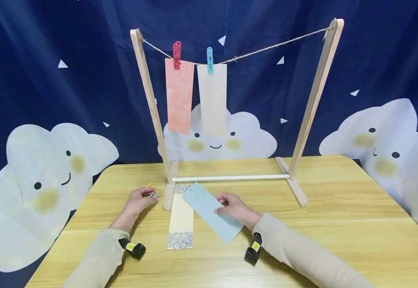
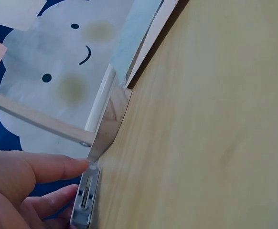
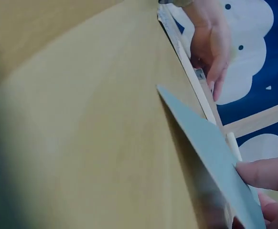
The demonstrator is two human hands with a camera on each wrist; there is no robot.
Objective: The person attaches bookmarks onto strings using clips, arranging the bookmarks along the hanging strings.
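My right hand (image 1: 235,207) pinches a light blue paper strip (image 1: 205,212) by its right edge, thumb on top; the right wrist view shows the strip (image 3: 210,148) tilted up off the table. At the left foot of a wooden stand, my left hand (image 1: 140,201) holds a grey clothespin (image 2: 85,198) between thumb and fingers. A yellow clothespin (image 1: 150,185) shows just behind those fingers. Partly under the blue strip lies a cream strip (image 1: 181,218) with blue patterned ends.
Between the posts of the wooden stand (image 1: 317,92) runs a sagging twine (image 1: 273,47). From it hang a coral strip (image 1: 179,98) by a red clothespin (image 1: 177,55) and a white strip (image 1: 212,100) by a blue clothespin (image 1: 210,61). A white rod (image 1: 230,177) joins the stand's feet.
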